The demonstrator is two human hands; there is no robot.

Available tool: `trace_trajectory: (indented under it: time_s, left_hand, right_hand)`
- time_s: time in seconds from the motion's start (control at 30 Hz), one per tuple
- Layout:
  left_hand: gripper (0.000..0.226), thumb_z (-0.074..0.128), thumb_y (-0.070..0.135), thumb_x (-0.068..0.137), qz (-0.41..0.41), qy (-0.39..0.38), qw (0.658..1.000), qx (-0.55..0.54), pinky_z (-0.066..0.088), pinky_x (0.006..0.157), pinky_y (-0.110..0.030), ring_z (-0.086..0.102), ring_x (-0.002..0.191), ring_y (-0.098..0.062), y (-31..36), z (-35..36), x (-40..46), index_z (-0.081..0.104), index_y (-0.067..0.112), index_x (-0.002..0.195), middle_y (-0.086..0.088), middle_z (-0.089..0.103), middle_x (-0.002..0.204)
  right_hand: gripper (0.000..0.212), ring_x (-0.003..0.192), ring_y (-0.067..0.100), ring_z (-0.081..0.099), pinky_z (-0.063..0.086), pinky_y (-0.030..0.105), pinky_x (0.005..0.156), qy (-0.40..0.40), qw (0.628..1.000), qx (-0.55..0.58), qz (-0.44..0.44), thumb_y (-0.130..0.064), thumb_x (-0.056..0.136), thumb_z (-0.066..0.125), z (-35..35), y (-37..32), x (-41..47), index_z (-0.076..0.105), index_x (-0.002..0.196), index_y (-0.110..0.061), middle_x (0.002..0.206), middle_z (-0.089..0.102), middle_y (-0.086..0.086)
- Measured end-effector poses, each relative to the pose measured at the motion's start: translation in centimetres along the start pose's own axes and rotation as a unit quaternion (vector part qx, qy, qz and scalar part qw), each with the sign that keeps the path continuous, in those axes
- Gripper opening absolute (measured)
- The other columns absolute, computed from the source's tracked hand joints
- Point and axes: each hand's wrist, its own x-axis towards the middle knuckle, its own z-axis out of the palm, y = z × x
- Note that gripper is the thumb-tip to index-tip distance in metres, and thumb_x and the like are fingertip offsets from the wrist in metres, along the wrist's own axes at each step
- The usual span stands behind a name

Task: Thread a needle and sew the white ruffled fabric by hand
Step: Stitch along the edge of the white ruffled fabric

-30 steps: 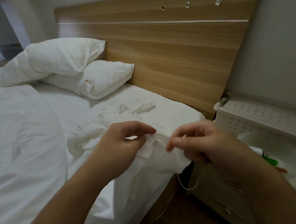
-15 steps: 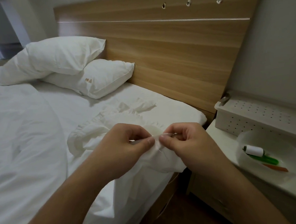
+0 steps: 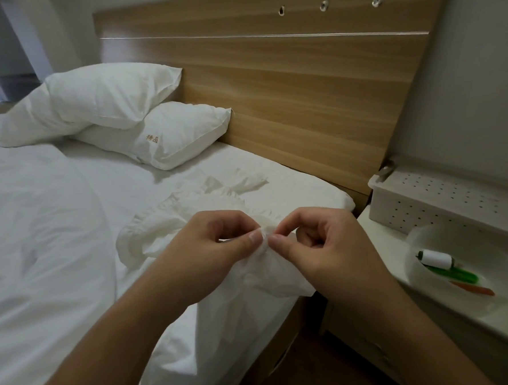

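Centrally, the left hand (image 3: 209,254) and the right hand (image 3: 324,247) meet thumb to thumb over the white ruffled fabric (image 3: 263,269), each closed in a thumb-and-forefinger pinch on one small gathered fold; the remaining fingers curl loosely. Needle and thread are too fine to make out at the pinch, so it cannot be told whether the right hand also holds the needle. The fabric is raised at the held fold, hangs below the hands over the edge of the bed (image 3: 71,233), and trails back onto the sheet toward the pillows (image 3: 141,116). Judged by its drape, the cloth is light, thin and limp, with no stiffness of its own; it likely bunches and slips unless held taut close beside the stitch point, so a grip on the gathered edge just either side of the seam suits it best. The bedding is soft, white and rumpled, offering little firm support and poor contrast. A wooden headboard (image 3: 299,85) stands behind. On the nightstand (image 3: 451,326) to the right, a white bowl (image 3: 431,297) holds a spool of white thread (image 3: 436,259).
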Motion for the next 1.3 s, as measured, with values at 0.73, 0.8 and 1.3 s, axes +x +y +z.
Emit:
trace_trajectory:
  time_s: [0.73, 0.8, 1.3]
  left_hand:
    - [0.017, 0.070, 0.028, 0.100, -0.033, 0.020, 0.999, 0.000, 0.060, 0.091, -0.052, 0.074, 0.091, -0.029, 0.5, 0.3, -0.2, 0.081, 0.022, 0.089, -0.003, 0.078, 0.086]
    - [0.017, 0.071, 0.028, 0.100, -0.034, 0.024, 0.999, -0.001, 0.060, 0.091, -0.052, 0.074, 0.090, -0.029, 0.5, 0.3, -0.2, 0.081, 0.022, 0.088, -0.003, 0.078, 0.086]
    - [0.023, 0.069, 0.025, 0.100, -0.072, 0.094, 0.991, -0.055, 0.056, 0.077, -0.029, 0.074, 0.079, -0.014, 0.5, 0.7, 0.2, 0.082, 0.022, 0.081, -0.001, 0.078, 0.083]
  right_hand:
    - [0.021, 0.050, 0.018, 0.037, 0.034, 0.027, 0.045, 0.059, 0.991, 0.088, 0.083, -0.002, 0.094, 0.065, -1.7, 0.0, 0.2, 0.068, 0.098, -0.023, 0.054, 0.043, 0.008]
    - [0.020, 0.050, 0.018, 0.039, 0.035, 0.026, 0.046, 0.046, 0.993, 0.078, 0.079, -0.002, 0.094, 0.065, -1.7, -0.3, 0.1, 0.068, 0.096, -0.022, 0.054, 0.045, 0.008]
    - [0.016, 0.080, 0.010, 0.066, 0.058, 0.034, 0.075, -0.244, 0.922, -0.161, 0.254, -0.028, 0.090, 0.074, -3.0, -1.1, 0.7, 0.082, 0.076, -0.026, 0.076, 0.073, -0.008]
